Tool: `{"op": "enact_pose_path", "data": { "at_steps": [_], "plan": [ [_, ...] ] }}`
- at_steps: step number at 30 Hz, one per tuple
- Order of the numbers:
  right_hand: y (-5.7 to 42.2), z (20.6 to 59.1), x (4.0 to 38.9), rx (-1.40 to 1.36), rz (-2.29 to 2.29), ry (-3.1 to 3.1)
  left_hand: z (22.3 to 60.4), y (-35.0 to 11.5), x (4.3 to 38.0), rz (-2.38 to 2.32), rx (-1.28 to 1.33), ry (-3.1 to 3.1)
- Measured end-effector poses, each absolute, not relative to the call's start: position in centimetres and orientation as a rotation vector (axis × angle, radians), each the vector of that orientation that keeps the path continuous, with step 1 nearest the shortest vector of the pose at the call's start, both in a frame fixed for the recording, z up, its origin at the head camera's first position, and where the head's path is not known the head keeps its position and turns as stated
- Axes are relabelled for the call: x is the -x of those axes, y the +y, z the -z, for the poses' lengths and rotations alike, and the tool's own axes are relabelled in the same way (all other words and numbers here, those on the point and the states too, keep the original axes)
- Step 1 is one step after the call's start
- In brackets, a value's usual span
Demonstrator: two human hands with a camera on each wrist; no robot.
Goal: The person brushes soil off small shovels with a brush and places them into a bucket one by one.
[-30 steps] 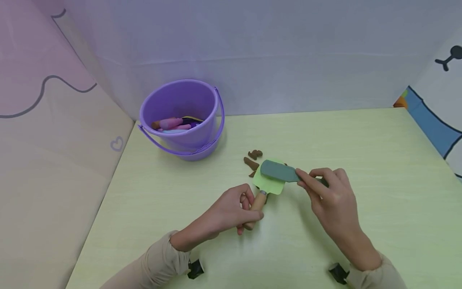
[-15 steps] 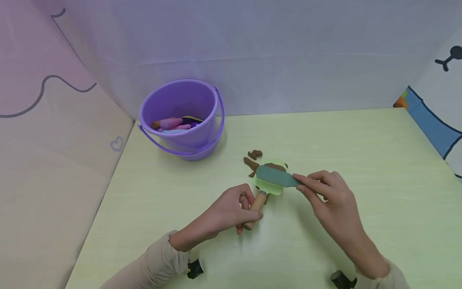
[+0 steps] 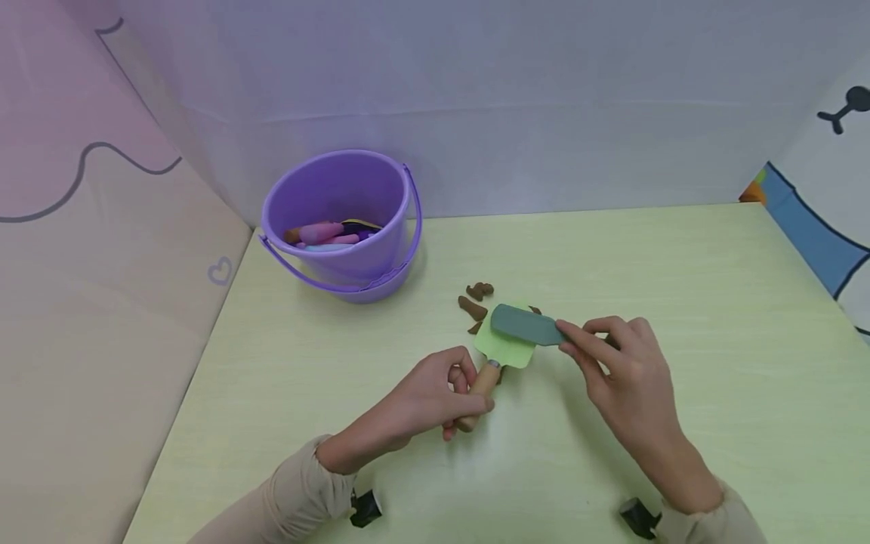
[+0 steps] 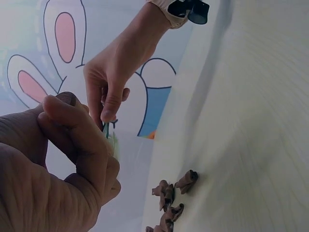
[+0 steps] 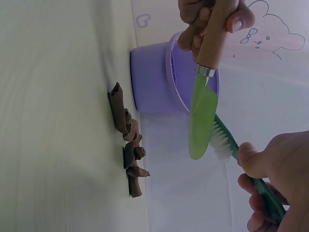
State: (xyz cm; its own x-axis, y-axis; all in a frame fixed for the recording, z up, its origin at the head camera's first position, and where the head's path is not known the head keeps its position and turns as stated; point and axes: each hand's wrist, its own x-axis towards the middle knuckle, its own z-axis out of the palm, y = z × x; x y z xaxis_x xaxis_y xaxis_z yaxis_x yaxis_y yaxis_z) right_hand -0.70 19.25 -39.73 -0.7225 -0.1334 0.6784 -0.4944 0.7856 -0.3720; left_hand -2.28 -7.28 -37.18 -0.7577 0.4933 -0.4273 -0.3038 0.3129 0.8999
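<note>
In the head view my left hand (image 3: 431,389) grips the wooden handle of a small shovel (image 3: 499,349) with a lime-green blade and a metal collar. Between the thumb and fingers of my right hand (image 3: 628,374) is a dark green brush (image 3: 522,325), lying across the blade in this view. The right wrist view shows its white bristles (image 5: 221,142) facing the shovel blade (image 5: 203,123). Beneath and beyond the blade, several curled brown pieces (image 3: 472,308) lie on the table, partly hidden by the shovel; the right wrist view shows both tools raised above them.
A purple bucket (image 3: 363,264) with its handle folded down stands at the back left of the pale table (image 3: 714,302). Pink, blue and dark items (image 3: 322,232) lie inside it. Printed fabric walls (image 3: 544,136) rise at the back and sides.
The brush slid down the blade toward my left hand half a second ago and is now back up, away from it. My left hand and the shovel have hardly moved.
</note>
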Motion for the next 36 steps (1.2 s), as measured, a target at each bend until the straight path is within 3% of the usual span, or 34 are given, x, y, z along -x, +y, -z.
{"op": "enact_pose_path", "data": {
  "at_steps": [20, 36],
  "plan": [
    [19.7, 39.0, 0.9, -0.289, -0.993, -2.266, 37.4, -7.2, 2.1, -1.490, -0.173, 1.931],
    [19.7, 40.1, 1.0, -0.384, -0.708, -2.326, 37.3, -7.0, 1.9, -1.501, -0.189, 1.944]
  ]
}}
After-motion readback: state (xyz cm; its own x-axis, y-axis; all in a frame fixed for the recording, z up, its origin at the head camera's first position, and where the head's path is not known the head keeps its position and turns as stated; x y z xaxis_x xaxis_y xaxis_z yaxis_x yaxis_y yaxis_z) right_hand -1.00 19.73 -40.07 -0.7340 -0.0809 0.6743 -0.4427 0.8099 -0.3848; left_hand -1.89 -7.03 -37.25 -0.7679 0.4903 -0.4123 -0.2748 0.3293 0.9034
